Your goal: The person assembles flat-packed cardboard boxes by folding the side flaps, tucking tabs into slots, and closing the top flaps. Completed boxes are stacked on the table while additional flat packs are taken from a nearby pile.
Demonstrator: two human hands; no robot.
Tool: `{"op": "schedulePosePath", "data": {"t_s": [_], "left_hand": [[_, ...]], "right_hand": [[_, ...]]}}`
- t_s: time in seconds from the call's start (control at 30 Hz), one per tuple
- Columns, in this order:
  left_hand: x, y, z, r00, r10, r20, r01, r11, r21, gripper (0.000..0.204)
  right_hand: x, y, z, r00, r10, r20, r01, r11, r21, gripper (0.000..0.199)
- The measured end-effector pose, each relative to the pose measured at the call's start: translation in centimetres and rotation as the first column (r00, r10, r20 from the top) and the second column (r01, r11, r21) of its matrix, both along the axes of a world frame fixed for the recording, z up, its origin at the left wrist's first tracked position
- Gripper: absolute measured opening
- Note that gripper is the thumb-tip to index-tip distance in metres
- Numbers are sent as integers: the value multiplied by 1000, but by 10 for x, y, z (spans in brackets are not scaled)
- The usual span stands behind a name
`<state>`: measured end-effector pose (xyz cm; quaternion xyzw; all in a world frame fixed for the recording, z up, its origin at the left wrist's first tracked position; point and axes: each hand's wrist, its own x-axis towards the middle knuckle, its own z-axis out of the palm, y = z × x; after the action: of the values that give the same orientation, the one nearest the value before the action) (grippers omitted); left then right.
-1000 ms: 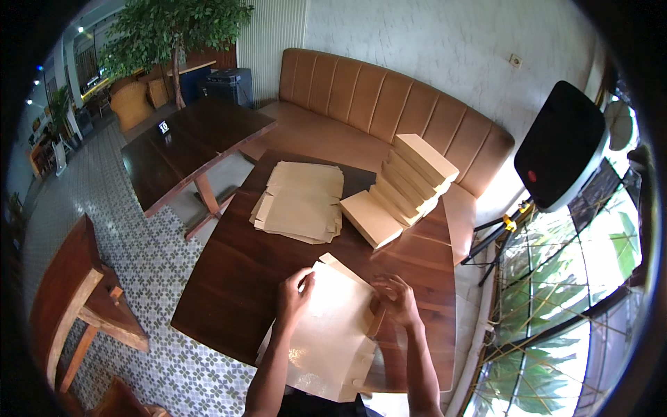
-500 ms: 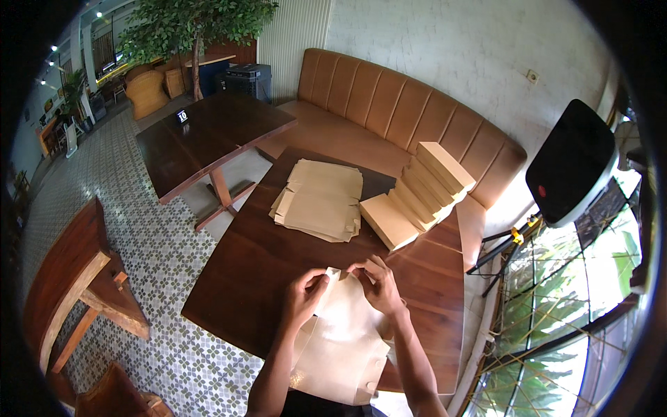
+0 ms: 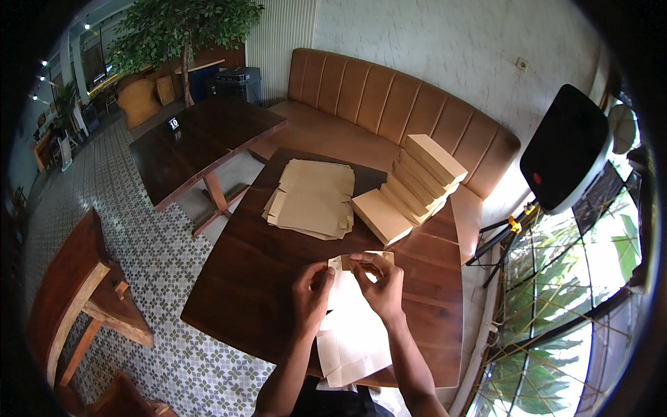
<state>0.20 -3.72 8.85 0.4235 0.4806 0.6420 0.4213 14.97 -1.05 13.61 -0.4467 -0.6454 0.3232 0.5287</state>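
Note:
A partly folded brown cardboard box blank (image 3: 353,337) lies at the near edge of the dark wooden table, its lower part glaring white in the light. My left hand (image 3: 313,292) pinches the left side of its far end between thumb and fingers. At the same end, my right hand (image 3: 381,283) is closed on a small raised flap, thumb and fingertips together. Farther off lies a pile of flat cardboard blanks (image 3: 314,196). To its right, several folded cardboard boxes (image 3: 382,219) lean on one another in a stepped stack.
A wooden table (image 3: 233,267) carries all the cardboard. Behind it runs a brown padded bench (image 3: 396,104). On the left are a second dark table (image 3: 201,142) and a wooden chair (image 3: 76,285). A black speaker (image 3: 566,153) stands by the window at right.
The blank's far end has been bent up further, with a flap now standing beneath my right fingers. Its near part has swung and narrowed in view. My head view has shifted slightly.

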Motion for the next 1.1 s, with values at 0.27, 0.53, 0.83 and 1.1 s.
{"op": "schedulePosePath", "data": {"t_s": [0.27,0.53,0.83,1.1], "left_hand": [[5,4,1,999,0,-46,4,995,95,20],[11,2,-3,995,64,-73,-48,977,206,15],[10,1,-2,989,58,-137,-26,974,226,11],[13,1,1,981,116,-155,-76,967,243,12]], "right_hand": [[-2,-13,-21,992,-25,-128,21,999,-32,27],[-6,-15,-27,980,-27,-200,15,998,-58,24],[-5,-16,-26,983,-20,-181,16,1000,-21,25],[-7,-14,-29,987,-17,-162,19,1000,9,26]]}}
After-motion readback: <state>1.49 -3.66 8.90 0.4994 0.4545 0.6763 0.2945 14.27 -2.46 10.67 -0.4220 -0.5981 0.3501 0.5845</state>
